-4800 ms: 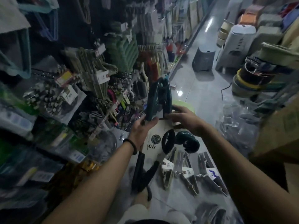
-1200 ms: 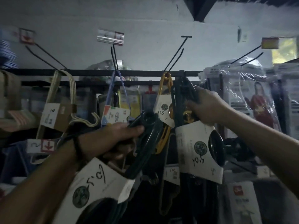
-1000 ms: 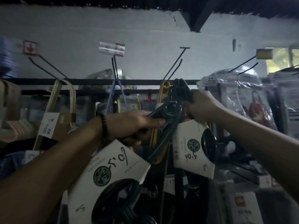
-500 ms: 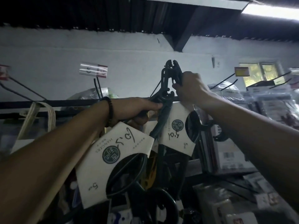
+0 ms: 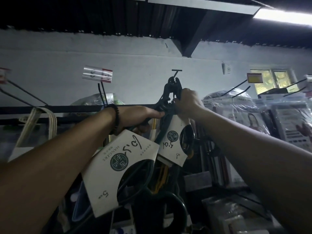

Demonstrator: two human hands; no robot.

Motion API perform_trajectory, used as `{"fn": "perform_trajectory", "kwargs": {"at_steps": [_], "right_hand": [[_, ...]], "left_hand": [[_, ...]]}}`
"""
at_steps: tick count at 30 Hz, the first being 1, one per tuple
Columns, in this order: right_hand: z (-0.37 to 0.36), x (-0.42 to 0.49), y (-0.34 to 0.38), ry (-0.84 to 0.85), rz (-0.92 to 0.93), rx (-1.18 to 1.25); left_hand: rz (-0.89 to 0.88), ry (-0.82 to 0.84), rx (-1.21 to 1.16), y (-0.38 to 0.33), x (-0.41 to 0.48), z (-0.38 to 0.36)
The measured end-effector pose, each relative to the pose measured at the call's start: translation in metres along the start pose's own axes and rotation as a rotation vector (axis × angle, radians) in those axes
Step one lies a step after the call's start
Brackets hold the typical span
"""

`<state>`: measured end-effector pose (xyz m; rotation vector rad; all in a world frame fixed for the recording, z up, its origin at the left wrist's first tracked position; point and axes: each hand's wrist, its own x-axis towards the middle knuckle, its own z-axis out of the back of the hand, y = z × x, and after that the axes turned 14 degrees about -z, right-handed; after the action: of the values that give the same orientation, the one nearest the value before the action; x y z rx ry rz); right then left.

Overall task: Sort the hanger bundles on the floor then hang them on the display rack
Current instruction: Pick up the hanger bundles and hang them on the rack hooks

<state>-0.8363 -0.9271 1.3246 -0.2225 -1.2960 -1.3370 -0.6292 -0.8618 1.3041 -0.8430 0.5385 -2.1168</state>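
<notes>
Two bundles of dark green hangers, each wrapped in a white card sleeve, are held up at the display rack. My left hand (image 5: 143, 114) grips the hooks of the nearer bundle (image 5: 121, 168), which hangs tilted toward me. My right hand (image 5: 186, 103) grips the hooks of the farther bundle (image 5: 173, 144), raised to the tip of a black peg hook (image 5: 175, 74) that juts from the rack's black rail (image 5: 67, 109). Whether those hooks sit over the peg is hidden by my fingers.
Other pegs stick out along the rail: one with a price tag (image 5: 98, 76) on the left, one with a yellow tag (image 5: 254, 78) on the right. Cream hangers (image 5: 42, 125) hang far left. Yellow hangers (image 5: 162, 176) hang behind the bundles. Plastic-wrapped goods (image 5: 249, 115) fill the right.
I rose from the floor to the rack with both bundles. In the last second my right hand lifted its bundle up to the peg's tip, and my left hand followed close beside it.
</notes>
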Motion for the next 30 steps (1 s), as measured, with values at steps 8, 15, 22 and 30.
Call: {"fn": "perform_trajectory", "kwargs": {"at_steps": [8,15,22,30], "right_hand": [[-0.077,0.026,-0.007,0.135,-0.073,-0.114],[-0.111,0.047,-0.013,0.215,-0.139,-0.097],[-0.109,0.034,-0.034,0.336,-0.152,-0.189],[0.017,-0.048,-0.017,0.357,0.082,0.325]], "left_hand": [[0.044,-0.073,0.060,0.007,-0.002,-0.003],[0.001,-0.197,0.123,0.040,0.016,-0.008],[-0.069,-0.270,0.148,0.046,0.024,-0.016],[-0.288,-0.431,-0.045,0.039,0.019,-0.019]]}}
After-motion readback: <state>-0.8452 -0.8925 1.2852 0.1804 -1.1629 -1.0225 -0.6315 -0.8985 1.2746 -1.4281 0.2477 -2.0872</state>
